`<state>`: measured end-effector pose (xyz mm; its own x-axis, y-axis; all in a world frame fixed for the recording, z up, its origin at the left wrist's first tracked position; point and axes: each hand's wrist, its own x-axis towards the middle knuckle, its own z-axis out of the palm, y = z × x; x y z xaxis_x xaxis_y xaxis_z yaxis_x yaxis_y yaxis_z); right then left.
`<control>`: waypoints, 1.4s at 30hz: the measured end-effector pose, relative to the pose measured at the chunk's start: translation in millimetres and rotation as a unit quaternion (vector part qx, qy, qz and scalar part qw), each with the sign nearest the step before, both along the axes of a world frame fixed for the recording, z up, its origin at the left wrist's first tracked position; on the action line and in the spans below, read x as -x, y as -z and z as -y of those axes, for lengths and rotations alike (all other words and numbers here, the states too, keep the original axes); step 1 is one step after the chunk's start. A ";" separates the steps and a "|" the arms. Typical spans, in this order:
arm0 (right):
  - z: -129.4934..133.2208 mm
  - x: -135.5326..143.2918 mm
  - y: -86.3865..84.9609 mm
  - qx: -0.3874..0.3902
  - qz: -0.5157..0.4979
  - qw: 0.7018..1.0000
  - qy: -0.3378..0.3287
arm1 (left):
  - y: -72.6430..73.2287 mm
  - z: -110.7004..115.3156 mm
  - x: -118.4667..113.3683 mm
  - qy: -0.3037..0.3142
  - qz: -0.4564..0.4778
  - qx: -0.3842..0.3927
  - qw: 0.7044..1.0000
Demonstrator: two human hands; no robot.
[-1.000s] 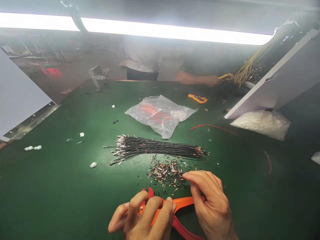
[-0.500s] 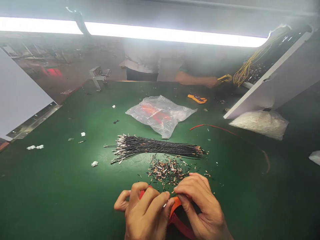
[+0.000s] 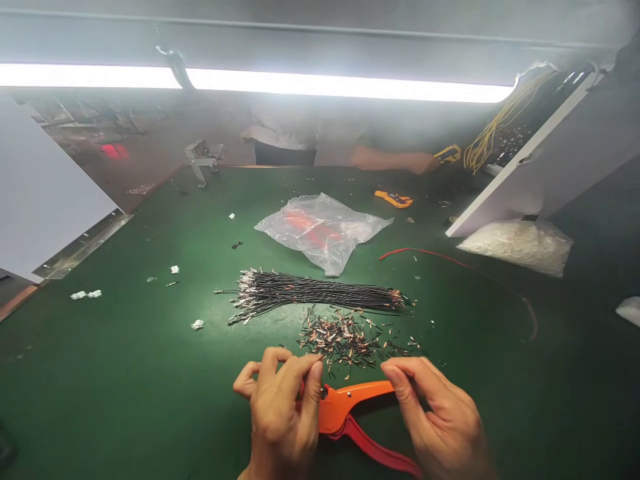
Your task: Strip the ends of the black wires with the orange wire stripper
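My left hand (image 3: pixel 286 403) is closed in a pinch, its thumb and index finger meeting above the head of an orange and red hand cutter (image 3: pixel 336 408). What sits between those fingertips is too small to make out. My right hand (image 3: pixel 434 407) also pinches thumb to index finger, beside the end of the cutter's orange handle; anything in it is hidden. The cutter lies on the green table with its two handles spread. Just beyond the hands is a pile of short black and copper wire scraps (image 3: pixel 340 339). Behind it lies a bundle of black wires (image 3: pixel 310 291) with metal terminals at the left end.
A clear plastic bag (image 3: pixel 320 233) with something orange inside lies past the wires. Farther back are a yellow tool (image 3: pixel 394 199) and a red wire (image 3: pixel 440 255). White panels (image 3: pixel 530 153) flank the table. Across it, a person's forearm (image 3: pixel 395 160) reaches near another yellow tool.
My hands were close together over the cutter; the right has moved away to the right, exposing the cutter's orange body. The small pale piece at my left fingertips no longer shows.
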<state>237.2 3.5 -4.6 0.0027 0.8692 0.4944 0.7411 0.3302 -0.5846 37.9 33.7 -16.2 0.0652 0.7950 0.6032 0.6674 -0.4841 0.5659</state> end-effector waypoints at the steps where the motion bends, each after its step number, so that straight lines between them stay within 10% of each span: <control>1: 2.3 -2.0 -3.7 0.001 0.014 1.000 -0.012 | -0.3 -1.4 1.3 -0.005 -0.001 0.001 1.000; 6: 19.2 0.8 -2.7 0.010 0.219 0.966 -0.135 | -3.0 -5.1 6.7 -0.019 0.004 -0.012 1.000; 12: 39.0 4.6 30.1 0.061 0.311 0.945 -0.079 | -7.3 -2.4 10.7 0.004 0.013 -0.036 0.999; 21: 3.0 3.1 -27.4 0.275 0.293 0.897 -0.182 | -19.4 -1.8 17.7 0.009 0.032 -0.087 0.996; 26: -13.8 -30.1 -45.6 0.409 -0.045 0.890 -0.195 | -22.9 -7.8 24.7 -0.028 0.027 -0.106 0.994; 31: -13.4 -21.9 -18.4 0.380 -0.555 0.687 -0.274 | -18.6 -6.5 19.7 -0.001 0.002 -0.094 0.996; 35: -5.2 8.0 -3.9 0.376 -0.637 0.612 -0.281 | -15.6 -5.9 16.0 0.010 -0.028 -0.097 0.995; 42: 9.2 24.5 9.3 0.355 -0.617 0.626 -0.319 | -25.0 -3.0 17.4 -0.008 -0.063 -0.100 0.993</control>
